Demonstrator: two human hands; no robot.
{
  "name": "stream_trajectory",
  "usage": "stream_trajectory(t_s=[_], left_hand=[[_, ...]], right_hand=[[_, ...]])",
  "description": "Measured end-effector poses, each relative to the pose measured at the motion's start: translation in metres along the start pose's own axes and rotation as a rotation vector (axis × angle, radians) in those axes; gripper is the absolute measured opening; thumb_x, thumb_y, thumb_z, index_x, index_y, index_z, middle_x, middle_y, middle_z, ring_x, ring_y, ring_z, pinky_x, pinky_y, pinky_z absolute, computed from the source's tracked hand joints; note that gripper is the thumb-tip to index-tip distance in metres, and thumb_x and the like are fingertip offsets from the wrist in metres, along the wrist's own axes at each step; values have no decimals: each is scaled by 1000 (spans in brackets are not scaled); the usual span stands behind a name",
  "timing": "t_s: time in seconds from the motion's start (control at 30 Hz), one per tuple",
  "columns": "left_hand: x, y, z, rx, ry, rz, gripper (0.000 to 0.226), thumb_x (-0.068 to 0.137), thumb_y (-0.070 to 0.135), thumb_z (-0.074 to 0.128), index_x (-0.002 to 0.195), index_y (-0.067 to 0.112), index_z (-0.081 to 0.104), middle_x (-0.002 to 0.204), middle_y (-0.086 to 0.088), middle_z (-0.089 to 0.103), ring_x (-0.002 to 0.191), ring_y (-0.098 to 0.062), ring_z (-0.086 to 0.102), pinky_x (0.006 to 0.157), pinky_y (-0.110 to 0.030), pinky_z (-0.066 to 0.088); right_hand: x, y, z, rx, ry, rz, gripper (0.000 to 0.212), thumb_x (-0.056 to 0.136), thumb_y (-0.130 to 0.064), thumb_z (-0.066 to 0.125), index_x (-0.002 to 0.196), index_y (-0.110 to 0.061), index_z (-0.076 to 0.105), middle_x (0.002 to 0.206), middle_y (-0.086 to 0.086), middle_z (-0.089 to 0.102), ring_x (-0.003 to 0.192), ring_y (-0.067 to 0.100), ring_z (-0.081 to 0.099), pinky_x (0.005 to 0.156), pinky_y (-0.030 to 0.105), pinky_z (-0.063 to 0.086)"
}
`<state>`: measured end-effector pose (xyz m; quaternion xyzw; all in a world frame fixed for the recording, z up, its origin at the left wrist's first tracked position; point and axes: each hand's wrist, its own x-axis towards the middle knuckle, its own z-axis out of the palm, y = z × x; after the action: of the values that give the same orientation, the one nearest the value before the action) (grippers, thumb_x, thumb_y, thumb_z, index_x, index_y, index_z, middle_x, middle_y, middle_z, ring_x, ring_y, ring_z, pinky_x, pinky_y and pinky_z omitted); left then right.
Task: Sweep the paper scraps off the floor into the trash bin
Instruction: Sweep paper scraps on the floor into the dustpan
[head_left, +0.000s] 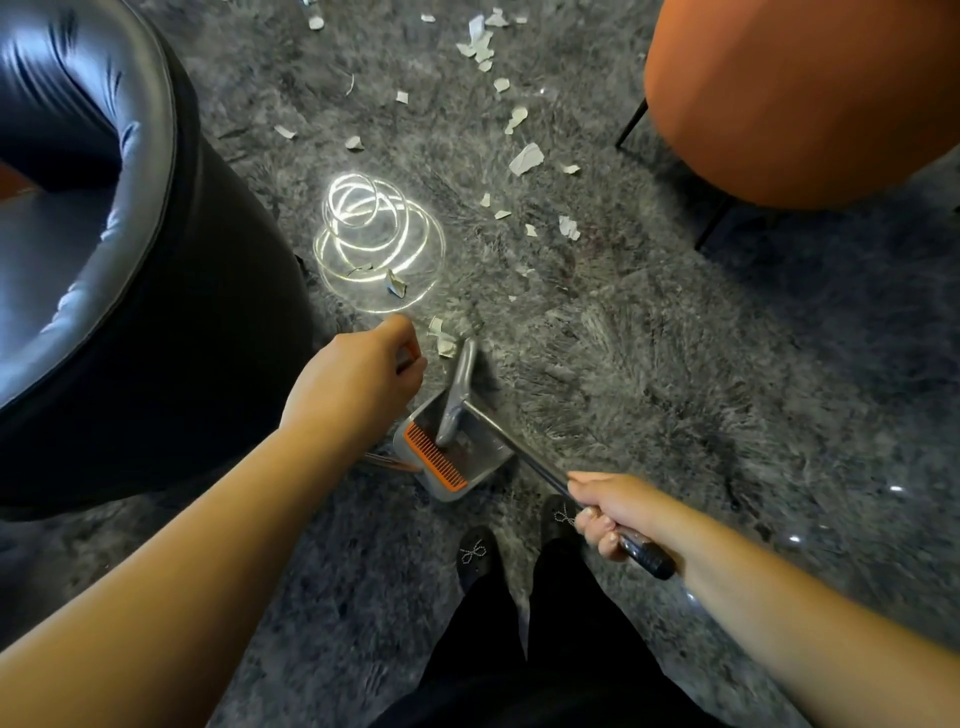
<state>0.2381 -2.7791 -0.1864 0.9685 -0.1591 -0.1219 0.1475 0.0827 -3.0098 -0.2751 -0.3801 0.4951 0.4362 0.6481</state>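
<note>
Paper scraps (525, 158) lie scattered over the grey shag carpet (675, 364), most of them well beyond the dustpan (452, 457); a small cluster (441, 335) sits just past the dustpan's far edge, at the broom head (462, 374).

Left hand (363, 382): fingers curled round an upright handle, mostly hidden by the hand, just left of the dustpan. Nearest scraps lie just beyond and right of its knuckles.

Right hand (605, 514): fist closed on the dark broom handle (540, 467), near side of the dustpan, well apart from the scraps.

Broom head partly over the dustpan's tray, beside its orange comb teeth (436, 457).

Black leather armchair (104, 234) left of the dustpan; orange chair (805, 93) far right. Bright looped light pattern (376, 239) on the carpet beyond the dustpan. Black shoes (478, 553) on its near side.
</note>
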Motion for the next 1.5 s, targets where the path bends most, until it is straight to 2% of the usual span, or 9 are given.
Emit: stream_trajectory(t_s=[0.13, 0.27, 0.4, 0.57, 0.8, 1.03, 1.17, 1.37, 1.5], left_hand=[[-6, -5, -1, 2, -7, -10, 17, 89, 36, 62, 84, 28, 49, 66, 3, 56, 60, -24, 53, 51, -28, 32], [-13, -9, -6, -17, -25, -31, 19, 90, 37, 62, 81, 30, 47, 63, 7, 53, 58, -19, 52, 47, -27, 31], [-26, -17, -12, -33, -40, -68, 17, 91, 37, 61, 84, 29, 48, 68, 4, 59, 62, -22, 56, 53, -31, 44], [-40, -42, -26, -143, 60, -235, 12, 90, 35, 60, 89, 26, 52, 77, 1, 65, 68, -26, 59, 61, -38, 52], [-56, -84, -50, -209, 124, -348, 13, 89, 39, 64, 85, 31, 54, 74, 6, 64, 65, -18, 59, 62, -38, 54], [-21, -93, -56, -144, 94, -355, 12, 90, 38, 62, 85, 32, 54, 74, 6, 62, 64, -14, 57, 59, -35, 52], [17, -89, -55, -68, 55, -372, 15, 90, 39, 61, 84, 29, 52, 70, 3, 60, 63, -18, 56, 58, -36, 51], [60, -86, -50, -14, 72, -447, 18, 87, 42, 61, 80, 32, 49, 63, 4, 57, 58, -19, 55, 51, -31, 47], [83, -84, -52, 15, 76, -475, 19, 85, 48, 58, 81, 33, 47, 65, 5, 58, 61, -22, 58, 53, -32, 49]], right_hand=[[-10, 5, 16, -113, 56, -60, 49, 104, -20, 38, 149, -34, 24, 45, 0, 36, 30, 7, 27, 32, 13, 25], [-18, -8, 12, -146, 123, -121, 50, 104, -20, 38, 150, -32, 22, 48, 0, 34, 30, 7, 26, 33, 13, 24], [-23, -21, 3, -156, 182, -177, 50, 104, -19, 37, 150, -31, 22, 51, 1, 34, 29, 7, 26, 33, 13, 25], [-25, -34, 1, -165, 231, -258, 52, 104, -17, 38, 151, -29, 20, 56, 2, 34, 29, 6, 28, 33, 13, 27], [-17, -65, 23, -179, 249, -295, 49, 103, -19, 38, 150, -28, 23, 61, 4, 35, 28, 5, 30, 32, 12, 27], [3, -129, 35, -300, 264, -288, 45, 103, -19, 32, 146, -31, 29, 64, 5, 35, 27, 5, 30, 33, 10, 27], [17, -184, 40, -433, 270, -262, 47, 103, -17, 30, 147, -32, 27, 65, 4, 34, 27, 5, 30, 32, 11, 27], [35, -257, 48, -648, 258, -211, 40, 102, -11, 26, 140, -16, 34, 62, 4, 33, 27, 7, 29, 37, 10, 27], [45, -285, 63, -753, 211, -169, 38, 103, -13, 23, 139, -17, 36, 62, 4, 32, 25, 6, 29, 36, 9, 30]])
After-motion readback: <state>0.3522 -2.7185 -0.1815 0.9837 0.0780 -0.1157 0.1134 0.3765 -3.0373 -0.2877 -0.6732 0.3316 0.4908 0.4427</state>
